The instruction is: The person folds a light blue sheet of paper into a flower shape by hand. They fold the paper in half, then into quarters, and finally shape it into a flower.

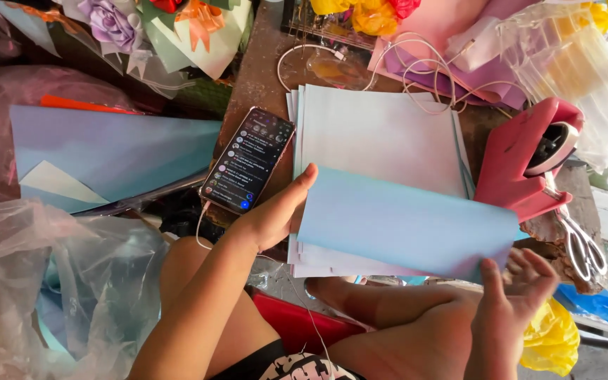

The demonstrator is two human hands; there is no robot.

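My left hand [276, 214] grips the left edge of a pale blue paper sheet [402, 222], thumb on top. My right hand [518, 285] is under the sheet's lower right corner, fingers spread, touching it. The sheet is lifted and slightly curved above a stack of pale blue and white paper sheets [381, 134] lying on a brown table [258, 77].
A phone [248, 160] with a lit screen and white cable lies left of the stack. A red tape dispenser [529, 165] and scissors [582, 243] sit to the right. Paper flowers [110, 21], white cables [423, 63], large blue sheets [114, 151] and clear plastic bags [58, 281] surround.
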